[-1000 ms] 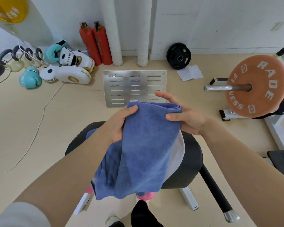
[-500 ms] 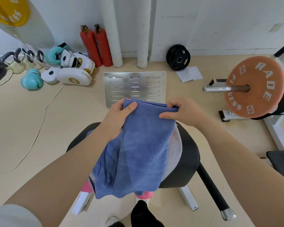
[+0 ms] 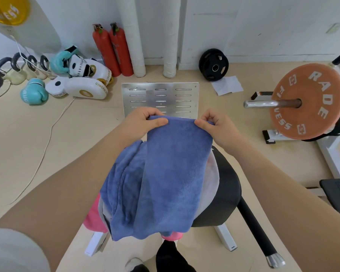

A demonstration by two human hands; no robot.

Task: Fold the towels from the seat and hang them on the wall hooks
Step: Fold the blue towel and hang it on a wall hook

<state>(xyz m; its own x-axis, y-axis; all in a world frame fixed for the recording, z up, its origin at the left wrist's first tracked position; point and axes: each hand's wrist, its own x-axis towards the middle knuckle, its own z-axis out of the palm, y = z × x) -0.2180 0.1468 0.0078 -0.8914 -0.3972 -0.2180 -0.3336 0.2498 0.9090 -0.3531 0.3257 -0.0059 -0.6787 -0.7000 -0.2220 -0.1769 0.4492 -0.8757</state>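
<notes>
Head view shows the left hand [image 3: 143, 120] and right hand [image 3: 216, 124] each pinching a top corner of the blue towel [image 3: 171, 173], held level above the black seat [image 3: 222, 191], likely to square its fold.

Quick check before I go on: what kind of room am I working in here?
Most likely a small gym or training room. An orange weight plate sits on a barbell stand, boxing gloves and kettlebells line the wall, and the blue towel is held over a black padded seat.
</notes>
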